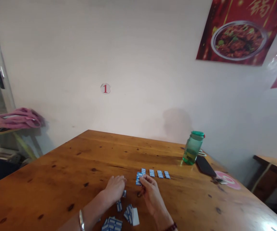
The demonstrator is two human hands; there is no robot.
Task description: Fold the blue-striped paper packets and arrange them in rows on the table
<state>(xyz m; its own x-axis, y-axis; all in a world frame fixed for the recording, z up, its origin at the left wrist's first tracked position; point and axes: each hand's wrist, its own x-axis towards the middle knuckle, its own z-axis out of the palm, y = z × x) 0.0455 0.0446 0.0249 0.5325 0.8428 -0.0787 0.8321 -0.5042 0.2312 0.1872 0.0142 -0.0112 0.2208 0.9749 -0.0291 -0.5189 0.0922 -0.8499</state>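
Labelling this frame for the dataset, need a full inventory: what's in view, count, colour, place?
table: one, brown wood, fills the foreground
row cards: about four, blue and white, in a line past the right hand
card pile: loose heap, count unclear, blue and white, near edge between the wrists
bottle: one, clear green with green cap, far right of table
phone: one, black, flat beside the bottle
round sticker: one, pink, right edge of table
poster: one, red, food dish, wall upper right
number badge: one, red 1, wall
pink cloth: one, side table at left
left hand: palm down on table
right hand: pinching blue cards
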